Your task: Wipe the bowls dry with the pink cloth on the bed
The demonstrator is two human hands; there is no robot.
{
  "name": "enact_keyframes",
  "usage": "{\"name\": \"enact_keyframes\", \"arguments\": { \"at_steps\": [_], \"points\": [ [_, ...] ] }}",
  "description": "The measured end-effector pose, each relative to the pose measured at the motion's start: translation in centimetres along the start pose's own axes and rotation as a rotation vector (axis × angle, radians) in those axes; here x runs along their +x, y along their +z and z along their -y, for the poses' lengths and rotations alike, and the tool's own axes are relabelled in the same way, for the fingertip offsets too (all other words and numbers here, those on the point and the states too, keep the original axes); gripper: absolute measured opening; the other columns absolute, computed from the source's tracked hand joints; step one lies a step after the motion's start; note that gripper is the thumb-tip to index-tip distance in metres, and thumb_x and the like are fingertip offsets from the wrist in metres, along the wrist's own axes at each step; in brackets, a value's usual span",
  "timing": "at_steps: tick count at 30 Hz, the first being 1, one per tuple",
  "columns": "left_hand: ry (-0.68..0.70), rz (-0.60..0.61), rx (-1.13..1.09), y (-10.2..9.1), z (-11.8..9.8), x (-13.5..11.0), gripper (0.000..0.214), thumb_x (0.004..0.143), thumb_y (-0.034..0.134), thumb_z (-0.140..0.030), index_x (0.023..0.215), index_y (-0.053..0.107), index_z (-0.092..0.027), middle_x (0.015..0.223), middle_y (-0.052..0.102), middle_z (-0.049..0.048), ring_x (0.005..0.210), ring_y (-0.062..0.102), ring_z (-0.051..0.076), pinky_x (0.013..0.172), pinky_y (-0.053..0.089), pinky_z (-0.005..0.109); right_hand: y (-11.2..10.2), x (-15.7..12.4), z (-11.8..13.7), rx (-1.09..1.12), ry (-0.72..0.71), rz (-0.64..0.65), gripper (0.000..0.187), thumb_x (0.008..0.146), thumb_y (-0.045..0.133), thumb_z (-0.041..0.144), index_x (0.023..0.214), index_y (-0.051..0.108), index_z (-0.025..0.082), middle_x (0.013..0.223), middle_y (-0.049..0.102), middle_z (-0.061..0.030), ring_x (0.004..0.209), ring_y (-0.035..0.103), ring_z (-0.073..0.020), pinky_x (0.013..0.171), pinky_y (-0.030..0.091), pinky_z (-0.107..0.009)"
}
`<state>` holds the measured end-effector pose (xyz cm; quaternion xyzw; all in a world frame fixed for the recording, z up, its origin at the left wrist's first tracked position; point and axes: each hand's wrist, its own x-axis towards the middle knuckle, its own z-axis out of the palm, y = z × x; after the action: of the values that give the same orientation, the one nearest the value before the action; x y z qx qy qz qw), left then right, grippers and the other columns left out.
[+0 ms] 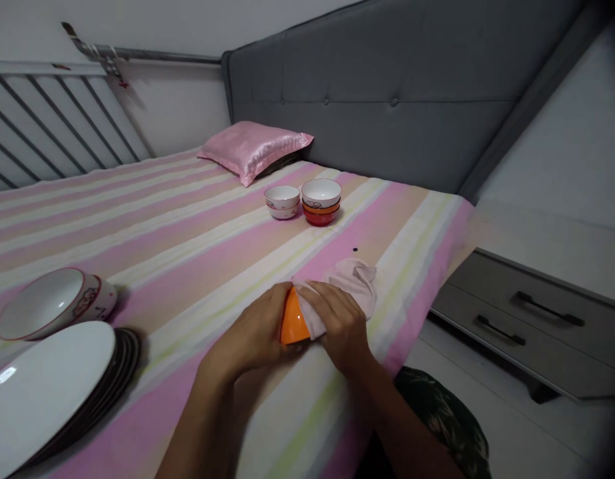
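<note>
An orange bowl (293,320) is held above the striped bedsheet, tipped on its side. My left hand (260,326) grips it from the left, fingers around its edge. My right hand (340,320) presses a pale pink cloth (355,283) against the bowl's right side, and the loose end of the cloth trails off to the right. Part of the bowl is hidden behind the cloth and both hands. Farther back on the bed, a white-topped stack of bowls (321,193) with orange and red ones beneath stands beside a shorter stack of white bowls (282,196).
At the left lie a stack of plates (52,392) and tilted white bowls (48,303). A pink pillow (257,146) rests near the grey headboard (377,100). A small black object (355,249) sits on the striped sheet (188,266). The drawer cabinet (527,326) is right of the bed.
</note>
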<state>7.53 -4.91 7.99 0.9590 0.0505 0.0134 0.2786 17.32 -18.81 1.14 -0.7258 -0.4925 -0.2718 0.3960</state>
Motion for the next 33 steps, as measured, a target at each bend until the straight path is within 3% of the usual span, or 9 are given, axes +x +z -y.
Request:
{"name": "enact_keyframes", "arguments": {
  "at_steps": [9,24,30,33],
  "points": [
    [-0.006,-0.002,0.031,0.1,-0.1,0.2,0.047,0.069,0.066,-0.032,0.109,0.044,-0.021,0.099,0.059,0.0069,0.081,0.055,0.022,0.071,0.044,0.036,0.6,-0.1,0.0,0.111,0.054,0.011,0.039,0.088,0.042,0.007,0.119,0.064,0.018,0.12,0.067,-0.0083,0.112,0.061,-0.0217,0.093,0.049,-0.038],
    [-0.117,0.074,-0.002,-1.0,0.4,-0.3,0.044,0.07,0.065,-0.038,0.105,0.045,-0.02,0.097,0.06,0.0057,0.076,0.056,0.02,0.065,0.043,0.033,1.7,-0.8,-1.2,0.467,0.309,0.098,0.061,0.07,0.041,0.001,0.125,0.059,0.021,0.123,0.066,-0.0054,0.114,0.06,-0.019,0.099,0.048,-0.035],
    [-0.127,0.091,-0.012,-1.3,0.7,-0.4,0.052,0.068,0.067,-0.034,0.113,0.044,-0.021,0.105,0.06,0.0064,0.084,0.057,0.021,0.071,0.045,0.035,2.1,-1.1,-1.5,0.458,0.386,0.155,0.073,0.059,0.039,-0.002,0.126,0.058,0.023,0.122,0.066,-0.0035,0.114,0.061,-0.0206,0.098,0.05,-0.036],
    [-0.121,0.096,-0.024,-1.4,0.5,-0.5,0.059,0.063,0.072,-0.032,0.114,0.044,-0.021,0.107,0.059,0.0066,0.086,0.057,0.022,0.073,0.046,0.036,2.0,-1.3,-1.3,0.411,0.34,0.119,0.072,0.06,0.039,-0.002,0.127,0.057,0.02,0.122,0.066,-0.0048,0.114,0.061,-0.0196,0.098,0.05,-0.035]
  ]
}}
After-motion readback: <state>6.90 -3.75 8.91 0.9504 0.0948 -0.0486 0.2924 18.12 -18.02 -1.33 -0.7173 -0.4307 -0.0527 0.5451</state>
